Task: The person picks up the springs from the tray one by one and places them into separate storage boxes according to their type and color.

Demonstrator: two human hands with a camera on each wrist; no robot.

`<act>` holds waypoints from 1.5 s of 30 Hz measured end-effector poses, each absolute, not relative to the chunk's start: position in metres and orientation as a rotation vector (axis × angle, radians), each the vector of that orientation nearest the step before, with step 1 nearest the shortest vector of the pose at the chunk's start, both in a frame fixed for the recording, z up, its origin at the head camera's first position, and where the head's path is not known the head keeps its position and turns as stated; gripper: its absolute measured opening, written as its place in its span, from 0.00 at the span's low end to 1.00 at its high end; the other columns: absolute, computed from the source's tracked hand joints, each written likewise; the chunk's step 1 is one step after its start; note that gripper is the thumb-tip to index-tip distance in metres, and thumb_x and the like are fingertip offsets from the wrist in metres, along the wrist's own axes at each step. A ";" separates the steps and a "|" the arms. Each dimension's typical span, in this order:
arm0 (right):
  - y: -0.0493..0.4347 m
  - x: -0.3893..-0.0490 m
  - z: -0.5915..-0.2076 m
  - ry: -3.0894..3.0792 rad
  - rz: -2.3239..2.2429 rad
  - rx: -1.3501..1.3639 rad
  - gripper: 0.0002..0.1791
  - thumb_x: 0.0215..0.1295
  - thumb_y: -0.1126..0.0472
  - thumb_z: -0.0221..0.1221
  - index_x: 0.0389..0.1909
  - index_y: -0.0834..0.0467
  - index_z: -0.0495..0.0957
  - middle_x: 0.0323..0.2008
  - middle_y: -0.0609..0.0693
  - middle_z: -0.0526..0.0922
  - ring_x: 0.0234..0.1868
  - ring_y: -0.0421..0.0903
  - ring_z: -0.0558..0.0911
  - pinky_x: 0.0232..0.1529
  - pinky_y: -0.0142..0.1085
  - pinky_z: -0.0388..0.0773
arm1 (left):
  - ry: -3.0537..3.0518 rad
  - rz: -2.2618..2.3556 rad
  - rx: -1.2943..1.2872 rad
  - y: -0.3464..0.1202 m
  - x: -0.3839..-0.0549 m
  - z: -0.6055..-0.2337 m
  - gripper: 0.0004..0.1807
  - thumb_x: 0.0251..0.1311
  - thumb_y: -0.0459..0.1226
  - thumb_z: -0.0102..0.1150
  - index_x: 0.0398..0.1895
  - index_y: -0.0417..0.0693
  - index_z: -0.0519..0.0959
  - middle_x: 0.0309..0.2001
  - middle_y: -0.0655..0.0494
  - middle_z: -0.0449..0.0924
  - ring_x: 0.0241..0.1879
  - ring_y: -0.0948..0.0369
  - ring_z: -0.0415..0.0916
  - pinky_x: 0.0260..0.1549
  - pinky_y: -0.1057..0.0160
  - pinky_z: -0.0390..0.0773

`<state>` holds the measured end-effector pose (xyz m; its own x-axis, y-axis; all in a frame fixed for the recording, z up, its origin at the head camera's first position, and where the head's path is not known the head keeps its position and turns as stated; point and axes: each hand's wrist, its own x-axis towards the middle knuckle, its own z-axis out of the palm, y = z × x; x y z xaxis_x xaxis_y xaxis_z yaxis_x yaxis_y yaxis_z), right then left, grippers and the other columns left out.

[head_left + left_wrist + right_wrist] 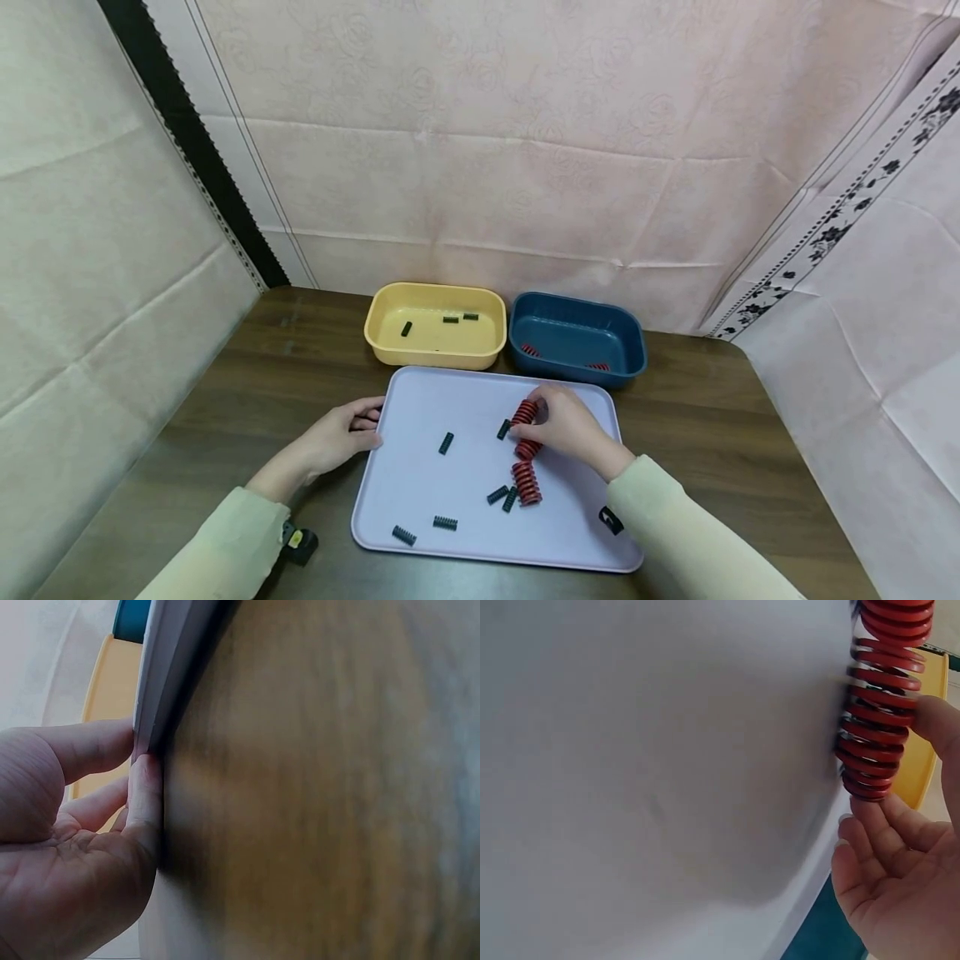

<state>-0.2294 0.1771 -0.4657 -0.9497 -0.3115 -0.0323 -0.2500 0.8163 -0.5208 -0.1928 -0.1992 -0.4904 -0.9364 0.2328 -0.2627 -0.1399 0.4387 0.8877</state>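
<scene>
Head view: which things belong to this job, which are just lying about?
Likely part of the job:
red springs, one in the right hand
dark green springs
tray, held by the left hand
yellow bin
blue bin

Likely just surroundings:
wooden table
cloth
black wrist device

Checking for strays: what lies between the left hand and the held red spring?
The head view shows a green spring midway and another green spring close to the red spring, both on the tray.

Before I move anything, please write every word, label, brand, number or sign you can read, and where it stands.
None can be read on the tray, red springs, green springs, yellow bin or blue bin.
Black wrist devices: any markings are too small to read.
</scene>
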 end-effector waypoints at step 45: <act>0.235 -0.285 -0.450 3.158 -1.295 0.156 0.32 0.58 0.39 0.65 0.51 0.61 0.74 0.45 0.56 0.76 0.48 0.53 0.71 0.56 0.52 0.56 | 2.357 1.490 0.111 -0.199 -0.189 -0.486 0.33 0.63 0.33 0.60 0.71 0.46 0.63 0.54 0.48 0.70 0.52 0.54 0.70 0.48 0.59 0.74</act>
